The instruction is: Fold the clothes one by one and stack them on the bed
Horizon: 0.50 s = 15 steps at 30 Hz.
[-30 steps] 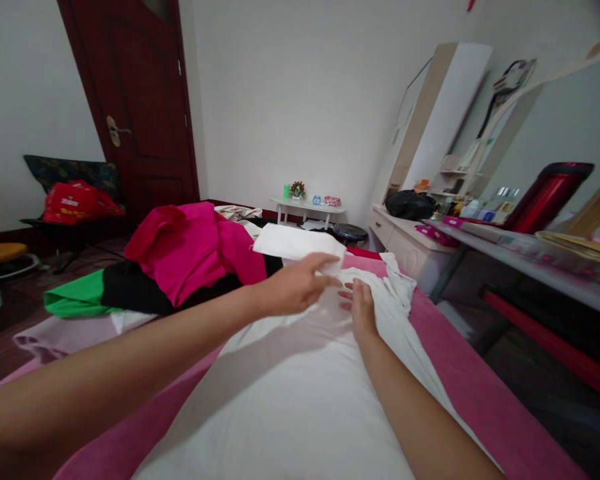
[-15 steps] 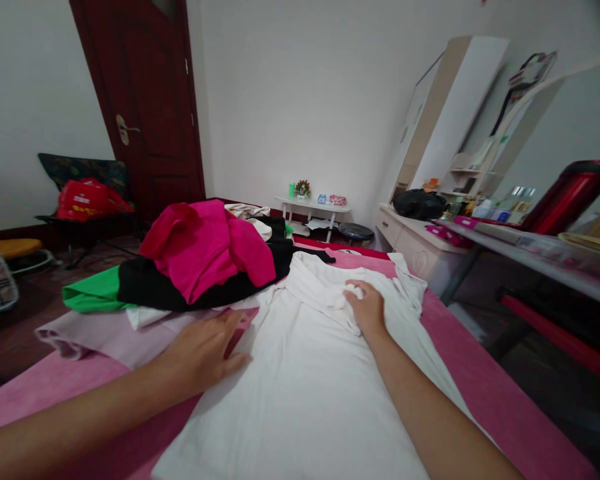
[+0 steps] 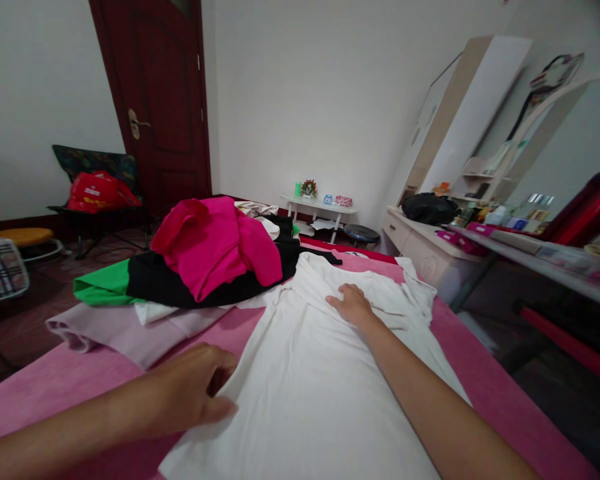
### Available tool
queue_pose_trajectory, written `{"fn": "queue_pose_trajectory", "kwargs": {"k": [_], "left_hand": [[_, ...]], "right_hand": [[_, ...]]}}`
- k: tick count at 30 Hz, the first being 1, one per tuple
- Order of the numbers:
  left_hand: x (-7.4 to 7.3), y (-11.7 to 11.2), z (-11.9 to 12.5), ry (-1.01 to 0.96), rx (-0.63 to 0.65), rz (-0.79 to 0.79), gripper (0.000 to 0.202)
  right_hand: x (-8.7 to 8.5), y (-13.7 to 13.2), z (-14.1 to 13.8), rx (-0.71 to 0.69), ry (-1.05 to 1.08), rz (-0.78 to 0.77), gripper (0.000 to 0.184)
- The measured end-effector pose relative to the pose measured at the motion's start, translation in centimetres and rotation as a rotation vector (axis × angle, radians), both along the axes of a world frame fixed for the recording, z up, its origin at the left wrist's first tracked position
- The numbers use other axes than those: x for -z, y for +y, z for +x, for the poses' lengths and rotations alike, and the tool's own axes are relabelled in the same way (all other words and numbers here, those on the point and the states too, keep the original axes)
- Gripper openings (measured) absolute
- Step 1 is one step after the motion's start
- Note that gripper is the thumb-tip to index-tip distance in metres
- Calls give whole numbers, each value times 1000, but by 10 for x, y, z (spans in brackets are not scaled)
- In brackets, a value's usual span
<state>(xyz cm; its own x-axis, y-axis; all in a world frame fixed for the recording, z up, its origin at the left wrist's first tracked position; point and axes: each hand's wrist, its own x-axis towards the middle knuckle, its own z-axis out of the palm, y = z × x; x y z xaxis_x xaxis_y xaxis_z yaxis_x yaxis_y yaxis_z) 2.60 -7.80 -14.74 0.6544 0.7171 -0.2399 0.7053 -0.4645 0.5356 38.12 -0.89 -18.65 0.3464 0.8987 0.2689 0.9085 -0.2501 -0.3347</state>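
A white long garment, apparently a shirt, lies spread over a pink bed cover. Its far part is folded over and creased. My right hand rests on that upper part, fingers spread on the cloth. Beside the garment's left edge is my left hand, thumb held apart over the edge and fingers bent, with nothing visible in it. To the left are heaped a bright pink garment, a black garment with green cloth, and a pale lilac garment.
On the right stand a white dresser with a black bag and a table with boxes and bottles. A small white table is against the far wall. A folding chair holds a red bag near the door.
My left hand has drawn back toward me along the garment's left edge. My right hand has shifted slightly left, its fingers now flatter on the cloth. The view has turned a little left.
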Motion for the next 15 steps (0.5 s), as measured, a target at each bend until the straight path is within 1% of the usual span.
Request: {"fn": "queue_pose_trajectory", "kwargs": {"k": [1,3,5,7,9,11,13,15], "left_hand": [[-1,-2,1,-40,6,-60,13],[-1,-5,5,-133,12,-155,11],[-2,-7,11,-229,24,-209,12],[-5,-11,18,-300,44,-231,16],[-12,-15,28,-324,66,-212,20],[-22,-21,39,-312,92,-183,19],[-32,-26,51,-285,116,-173,17],[-41,-31,62,-262,134,-184,15]], "right_hand": [[1,5,0,11,9,-15,30],[-2,13,3,23,27,11,17],[-12,21,7,58,46,60,15],[-27,28,14,102,63,122,19],[-43,33,23,137,72,182,21],[-57,35,33,163,77,220,20],[-67,34,44,180,77,256,17],[-72,30,54,191,72,290,15]]}}
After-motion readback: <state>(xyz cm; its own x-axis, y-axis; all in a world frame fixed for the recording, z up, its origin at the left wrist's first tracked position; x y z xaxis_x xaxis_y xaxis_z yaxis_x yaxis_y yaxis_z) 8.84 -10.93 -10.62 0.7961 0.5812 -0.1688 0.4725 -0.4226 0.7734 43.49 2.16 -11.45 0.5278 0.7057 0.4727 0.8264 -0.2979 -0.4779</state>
